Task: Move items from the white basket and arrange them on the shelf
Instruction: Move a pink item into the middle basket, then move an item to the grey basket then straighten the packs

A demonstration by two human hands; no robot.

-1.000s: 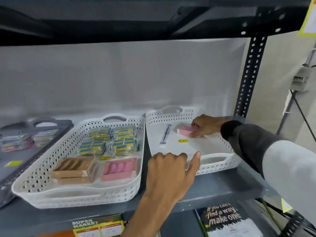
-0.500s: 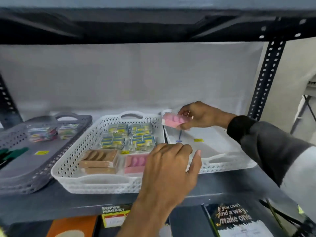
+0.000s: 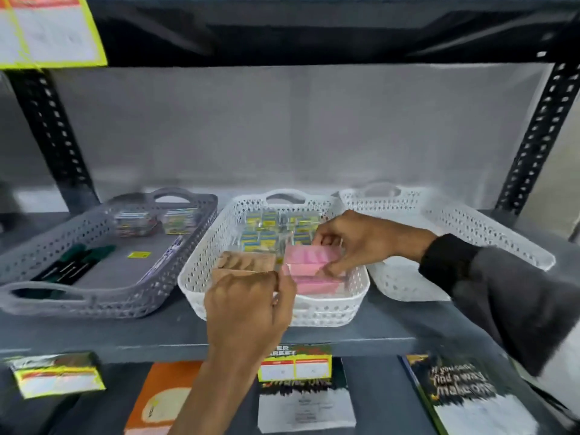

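My right hand (image 3: 354, 240) grips a pink box (image 3: 309, 260) and holds it low inside the middle white basket (image 3: 329, 309), on top of another pink box (image 3: 317, 285) lying there. Brown boxes (image 3: 248, 262) sit to the left in the same basket, and several small yellow-and-blue packs (image 3: 273, 230) fill its back half. My left hand (image 3: 248, 309) hovers loosely curled at the basket's front rim, holding nothing that I can see. The white basket on the right (image 3: 455, 233) stands beside it; my right arm hides most of its floor.
A grey basket (image 3: 103, 296) on the left holds colourful packs (image 3: 157, 219) and a dark green item (image 3: 78, 262). Black perforated posts (image 3: 539, 133) frame the shelf. Price tags (image 3: 295, 362) hang on the shelf's front edge; books lie on the level below.
My right hand lifted the pink box out of the right white basket and carried it left, down into the middle basket. The view shifted left too.
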